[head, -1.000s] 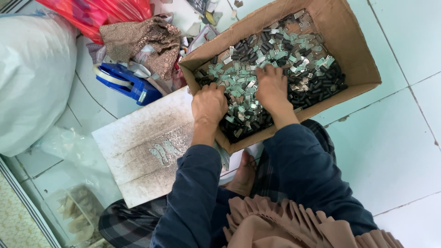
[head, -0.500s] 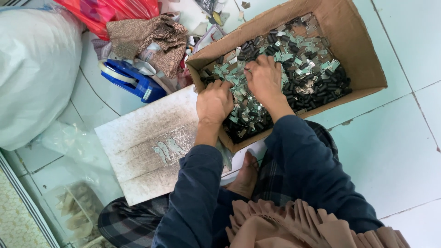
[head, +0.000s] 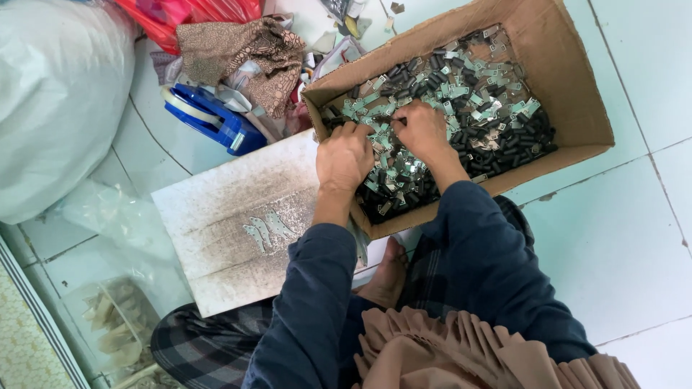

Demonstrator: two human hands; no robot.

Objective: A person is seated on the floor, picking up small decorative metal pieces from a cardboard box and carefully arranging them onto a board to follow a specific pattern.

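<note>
Head view looks straight down on a person seated on a pale tiled floor (head: 634, 238), dark blue sleeves reaching forward. Largest at the left edge is a big white sack (head: 58, 101), bulging and shut. Next in size is the open cardboard box (head: 577, 94), set at a slant ahead of the knees and filled with a heap of small metal pieces (head: 490, 94), some silvery and flat, some dark and stubby. Beside the box, to its left and touching its corner, lies a stained white board (head: 216, 223) with a few flat silvery pieces (head: 268, 229) laid out side by side on it. Beyond the board sit a blue tape dispenser (head: 209, 119) and a crumpled brown cloth (head: 241, 50).

Both hands are in the near-left part of the box. The left hand (head: 344, 155) rests palm down on the heap by the box wall, fingers curled into the pieces; I cannot tell whether they grip any. The right hand (head: 424, 131) is just beside it, fingers drawn together and pinched on a small piece at the tips.

By my reading the step in hand is sorting through the heap and picking out single pieces. Working on from here calls for a fine pinch that lifts one flat piece free of its neighbours.
</note>
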